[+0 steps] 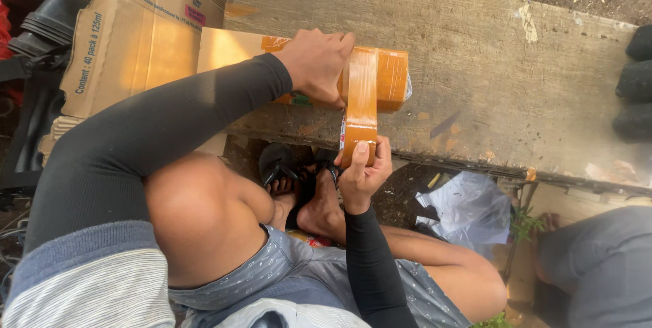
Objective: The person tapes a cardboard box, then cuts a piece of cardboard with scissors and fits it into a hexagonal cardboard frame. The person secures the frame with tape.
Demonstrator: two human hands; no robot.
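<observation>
The weathered grey wooden plank counter (475, 63) is carrying the work. On its near edge a small orange-taped cardboard package (387, 77) is lying, partly wrapped already (its far end is hidden, so how much remains I cannot tell). The left hand (316, 63) is pressing down on the package, fingers curled closed over its top. Just below the package, the right hand (363, 172) is pinching the brown tape roll (360, 107), pulling a strip upward over it.

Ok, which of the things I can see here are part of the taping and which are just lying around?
In use:
left hand
right hand
roll of brown tape
small cardboard box
wooden plank

Lying about:
flattened cartons
crumpled plastic bag
black sandals
</observation>
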